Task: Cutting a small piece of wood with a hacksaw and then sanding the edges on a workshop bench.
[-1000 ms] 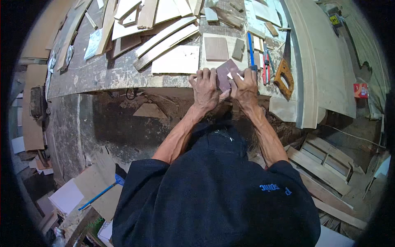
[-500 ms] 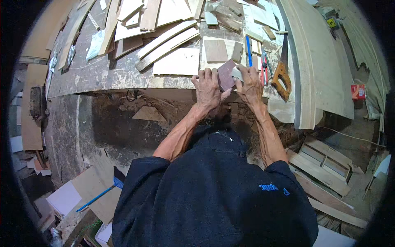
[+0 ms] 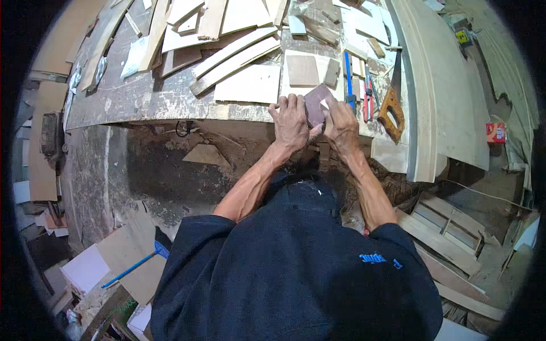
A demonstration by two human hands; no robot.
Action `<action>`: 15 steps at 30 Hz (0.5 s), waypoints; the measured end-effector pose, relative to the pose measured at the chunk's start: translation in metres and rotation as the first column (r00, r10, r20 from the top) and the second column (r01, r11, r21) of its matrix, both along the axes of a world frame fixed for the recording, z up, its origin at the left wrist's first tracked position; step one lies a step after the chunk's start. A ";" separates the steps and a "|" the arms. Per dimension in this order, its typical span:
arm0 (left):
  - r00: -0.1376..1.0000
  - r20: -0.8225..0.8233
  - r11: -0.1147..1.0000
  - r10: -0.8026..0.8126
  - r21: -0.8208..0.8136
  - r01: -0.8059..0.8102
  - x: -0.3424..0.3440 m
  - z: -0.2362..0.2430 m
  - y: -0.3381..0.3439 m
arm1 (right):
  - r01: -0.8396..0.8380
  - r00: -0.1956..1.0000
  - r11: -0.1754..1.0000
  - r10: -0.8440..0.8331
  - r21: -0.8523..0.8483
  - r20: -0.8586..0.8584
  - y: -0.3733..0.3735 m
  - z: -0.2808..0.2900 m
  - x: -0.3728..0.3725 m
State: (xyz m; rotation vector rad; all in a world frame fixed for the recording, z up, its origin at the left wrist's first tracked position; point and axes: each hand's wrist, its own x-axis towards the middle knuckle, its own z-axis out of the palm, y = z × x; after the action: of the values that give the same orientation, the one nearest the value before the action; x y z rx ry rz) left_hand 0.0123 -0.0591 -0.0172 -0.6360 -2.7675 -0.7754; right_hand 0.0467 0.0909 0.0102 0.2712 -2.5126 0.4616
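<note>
A purple-brown sheet of sandpaper lies at the front edge of the workbench, between my two hands. My left hand is closed at its left side, fingers bent over the bench edge and thumb against the sheet's lower corner. Fingers pressed together, my right hand grips a small pale piece against the sandpaper's right side; most of that piece is hidden by the fingers. Just beyond the sheet, a flat brown wood block and a smaller grey-brown block rest on a pale board.
Right of my hands lie a blue bar tool, a red-handled tool and a handsaw with a wooden handle. Wood strips and boards cover the bench's far left. A raised long panel borders the right side.
My right hand has turned and drawn slightly nearer to me, covering more of the pale piece. My left hand stays by the sandpaper. The whole view has shifted a little.
</note>
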 end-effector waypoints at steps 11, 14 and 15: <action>1.000 -0.029 1.000 -0.007 0.012 0.008 0.002 0.003 -0.002 | 0.082 0.978 0.996 -0.077 -0.020 0.192 0.010 0.016 0.010; 0.999 -0.053 0.999 0.002 0.035 0.000 0.000 0.002 -0.003 | 0.067 0.974 0.993 -0.045 -0.096 0.222 0.011 0.012 0.011; 0.999 -0.048 0.999 0.005 0.034 -0.003 0.002 0.003 -0.002 | 0.114 0.960 0.981 -0.068 -0.159 0.272 0.011 0.012 0.013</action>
State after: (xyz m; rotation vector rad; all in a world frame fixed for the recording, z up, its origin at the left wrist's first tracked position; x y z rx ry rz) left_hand 0.0138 -0.0609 -0.0142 -0.6342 -2.7062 -0.7937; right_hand 0.0600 0.1021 0.0221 0.0253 -2.7079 0.7161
